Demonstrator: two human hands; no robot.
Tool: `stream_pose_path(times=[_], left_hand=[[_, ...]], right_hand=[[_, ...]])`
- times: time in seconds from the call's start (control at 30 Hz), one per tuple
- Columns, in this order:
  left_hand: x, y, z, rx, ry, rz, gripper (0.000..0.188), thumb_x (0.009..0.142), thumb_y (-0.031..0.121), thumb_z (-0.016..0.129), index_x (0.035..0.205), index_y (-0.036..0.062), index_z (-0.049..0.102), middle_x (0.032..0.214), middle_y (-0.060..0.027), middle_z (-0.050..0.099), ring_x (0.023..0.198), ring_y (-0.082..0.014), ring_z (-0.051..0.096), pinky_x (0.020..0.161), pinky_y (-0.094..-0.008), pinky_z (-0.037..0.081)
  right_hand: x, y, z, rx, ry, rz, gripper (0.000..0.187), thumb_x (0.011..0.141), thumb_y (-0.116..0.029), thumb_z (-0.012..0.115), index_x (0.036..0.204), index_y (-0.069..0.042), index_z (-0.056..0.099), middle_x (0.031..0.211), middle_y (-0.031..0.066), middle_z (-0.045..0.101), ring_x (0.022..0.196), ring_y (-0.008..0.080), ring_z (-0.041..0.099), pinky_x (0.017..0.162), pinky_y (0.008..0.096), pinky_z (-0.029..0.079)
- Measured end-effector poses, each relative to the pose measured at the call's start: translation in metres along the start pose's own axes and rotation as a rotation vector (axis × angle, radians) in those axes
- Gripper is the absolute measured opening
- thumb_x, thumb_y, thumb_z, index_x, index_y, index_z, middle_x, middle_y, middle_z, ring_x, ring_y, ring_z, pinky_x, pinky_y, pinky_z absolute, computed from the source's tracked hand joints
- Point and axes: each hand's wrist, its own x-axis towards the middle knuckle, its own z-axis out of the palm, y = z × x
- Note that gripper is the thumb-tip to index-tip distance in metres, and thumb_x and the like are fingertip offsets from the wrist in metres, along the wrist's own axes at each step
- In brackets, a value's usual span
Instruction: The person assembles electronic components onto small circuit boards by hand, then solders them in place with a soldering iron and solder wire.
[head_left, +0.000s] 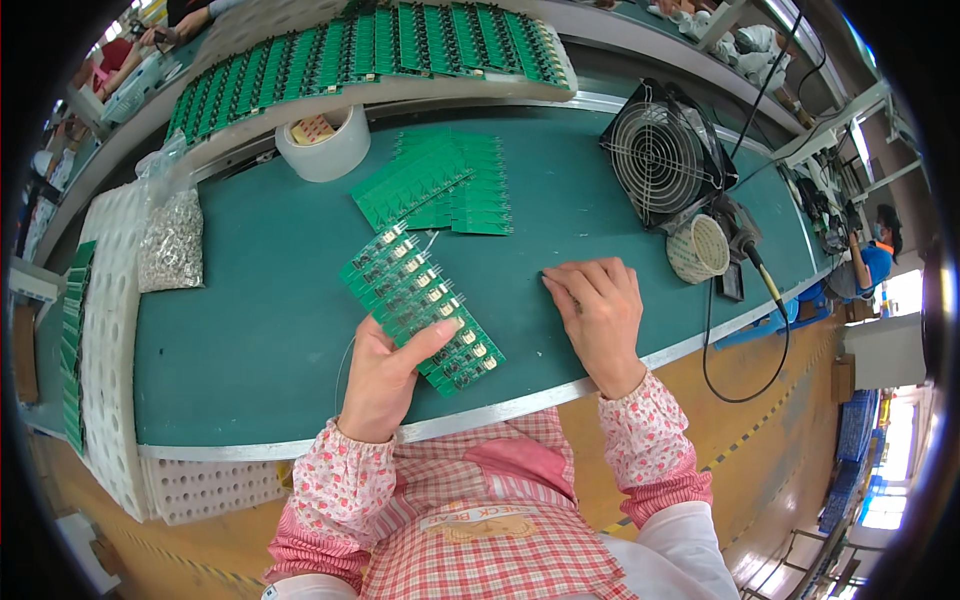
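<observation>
My left hand [385, 375] grips a green circuit board panel [425, 310] by its near side, thumb on top. Rows of small white connectors and dark parts run along the panel, and thin pins stick out of its edges. My right hand [605, 310] rests low over the table to the right of the panel, fingers curled together. A tiny dark bit shows at its fingertips, too small to name. Beyond the held panel lies a fanned stack of green circuit board panels [480, 190].
A green work table [250, 350] spreads before me. At its left stand a bag of small white parts [172, 240] and a white perforated foam board [110, 330]. Circuit boards [370, 50] line a far rack. Rightward are a fan [655, 155], a tape roll [697, 248] and a soldering iron [765, 275].
</observation>
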Motion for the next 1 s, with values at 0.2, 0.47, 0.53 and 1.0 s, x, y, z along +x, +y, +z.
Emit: stream_pose_path(times=[0.2, 0.47, 0.53, 1.0], left_hand=[[-0.002, -0.005, 0.000, 0.100, 0.009, 0.040, 0.017, 0.082, 0.003, 0.067, 0.098, 0.0013, 0.062, 0.092, -0.0039, 0.066, 0.082, -0.0105, 0.062, 0.074, -0.0269, 0.050], [-0.005, -0.008, 0.003, 0.170, 0.012, 0.102, 0.018, 0.082, 0.004, 0.068, 0.099, 0.0005, 0.063, 0.091, -0.0040, 0.067, 0.079, -0.0086, 0.062, 0.070, -0.0245, 0.051], [-0.005, -0.010, 0.002, 0.224, 0.016, 0.119, 0.017, 0.082, 0.004, 0.068, 0.098, 0.0002, 0.063, 0.091, -0.0044, 0.067, 0.079, -0.0085, 0.062, 0.069, -0.0240, 0.051], [-0.006, -0.009, 0.001, 0.290, -0.034, 0.114, 0.018, 0.082, 0.005, 0.069, 0.098, -0.0005, 0.063, 0.089, -0.0045, 0.067, 0.078, -0.0088, 0.063, 0.068, -0.0242, 0.052]], right_hand=[[0.004, -0.044, -0.023, 1.364, -0.300, 0.828, 0.011, 0.086, -0.008, 0.066, 0.092, 0.002, 0.062, 0.086, 0.0061, 0.067, 0.086, 0.0079, 0.060, 0.075, 0.0213, 0.048], [0.004, -0.066, -0.015, 1.442, -0.385, 0.904, 0.016, 0.088, -0.014, 0.065, 0.093, 0.000, 0.060, 0.086, 0.0032, 0.063, 0.079, 0.0063, 0.057, 0.072, 0.0205, 0.046], [0.005, -0.070, -0.014, 1.415, -0.362, 0.920, 0.013, 0.090, -0.015, 0.062, 0.091, -0.003, 0.057, 0.082, -0.0013, 0.059, 0.073, 0.0041, 0.051, 0.066, 0.0194, 0.041], [0.006, -0.059, -0.016, 1.437, -0.517, 0.868, 0.016, 0.091, -0.015, 0.061, 0.091, -0.001, 0.052, 0.083, 0.0016, 0.060, 0.072, 0.0056, 0.054, 0.062, 0.0208, 0.043]])
